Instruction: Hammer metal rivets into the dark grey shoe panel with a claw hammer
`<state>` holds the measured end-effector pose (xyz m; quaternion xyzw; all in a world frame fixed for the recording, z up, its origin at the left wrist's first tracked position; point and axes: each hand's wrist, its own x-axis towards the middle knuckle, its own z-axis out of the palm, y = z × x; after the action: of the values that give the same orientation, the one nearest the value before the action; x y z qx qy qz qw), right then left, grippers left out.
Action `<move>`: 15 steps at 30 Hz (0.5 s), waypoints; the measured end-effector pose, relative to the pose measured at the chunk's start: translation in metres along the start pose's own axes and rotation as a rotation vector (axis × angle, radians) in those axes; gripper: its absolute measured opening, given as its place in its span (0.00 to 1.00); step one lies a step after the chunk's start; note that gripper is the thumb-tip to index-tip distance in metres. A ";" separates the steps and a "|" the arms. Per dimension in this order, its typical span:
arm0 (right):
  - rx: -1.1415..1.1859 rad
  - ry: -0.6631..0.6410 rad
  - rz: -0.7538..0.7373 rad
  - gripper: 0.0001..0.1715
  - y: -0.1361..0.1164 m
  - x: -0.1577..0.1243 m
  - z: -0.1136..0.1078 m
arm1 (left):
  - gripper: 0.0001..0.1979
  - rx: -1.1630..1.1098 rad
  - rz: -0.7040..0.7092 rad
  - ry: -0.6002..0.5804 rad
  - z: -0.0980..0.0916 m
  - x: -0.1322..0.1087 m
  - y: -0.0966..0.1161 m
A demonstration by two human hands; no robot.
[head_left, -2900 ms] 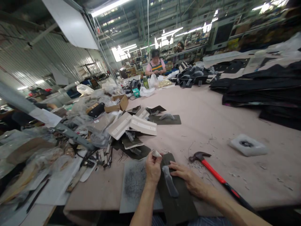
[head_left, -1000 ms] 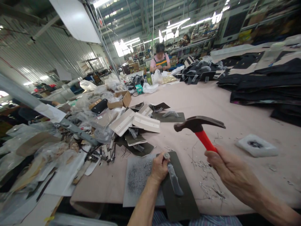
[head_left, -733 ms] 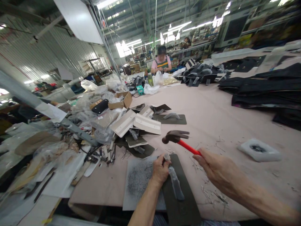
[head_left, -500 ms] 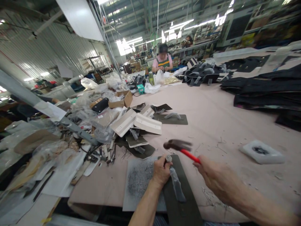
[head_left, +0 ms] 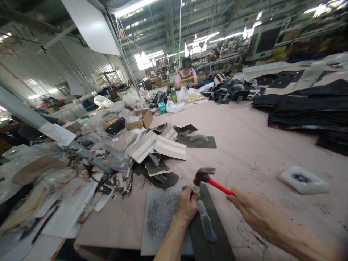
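My right hand [head_left: 243, 203] grips a claw hammer [head_left: 217, 185] by its red handle. The dark hammer head is just above or against the round metal top of a punch-like tool [head_left: 195, 189]; I cannot tell whether they touch. My left hand [head_left: 187, 204] is closed around that tool and holds it upright. Under it lies a dark olive panel [head_left: 201, 235] with a plastic-wrapped handle [head_left: 207, 224] along its middle. The panel rests partly on a scuffed grey plate [head_left: 157, 217]. The tool's lower end is hidden by my fingers.
Olive and cream panels [head_left: 170, 146] lie piled ahead of the plate. Plastic bags, scraps and a cardboard box [head_left: 140, 119] crowd the left, beside a slanting metal post [head_left: 89, 158]. A translucent white block [head_left: 303, 179] sits at right. Dark pieces [head_left: 304, 105] are stacked beyond; a person [head_left: 186, 76] sits across.
The hammer head has come down close to the top of the tool in my left hand. My left hand stays on the tool. The whole view has shifted slightly.
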<state>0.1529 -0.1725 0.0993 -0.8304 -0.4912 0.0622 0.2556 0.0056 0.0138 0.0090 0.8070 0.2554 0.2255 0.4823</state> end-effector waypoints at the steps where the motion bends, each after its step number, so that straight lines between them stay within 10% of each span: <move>1: 0.037 -0.015 0.070 0.25 0.007 -0.001 0.001 | 0.10 -0.001 0.006 0.000 0.000 0.000 0.000; 7: 0.133 -0.150 0.358 0.29 0.094 -0.032 0.040 | 0.13 -0.034 -0.048 -0.011 0.001 -0.001 -0.002; 10: -0.066 -0.015 0.316 0.25 0.120 -0.044 0.065 | 0.24 -0.098 -0.048 -0.035 0.001 -0.002 -0.005; 13: -0.196 0.215 -0.070 0.25 0.083 -0.040 0.069 | 0.21 -0.128 -0.007 -0.044 0.000 -0.002 -0.006; 15: -0.153 0.114 -0.369 0.31 0.036 -0.030 0.066 | 0.15 -0.138 -0.001 -0.030 0.000 -0.001 -0.008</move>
<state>0.1419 -0.1879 0.0205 -0.7455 -0.6230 -0.0700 0.2264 0.0032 0.0166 0.0017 0.7750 0.2323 0.2300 0.5409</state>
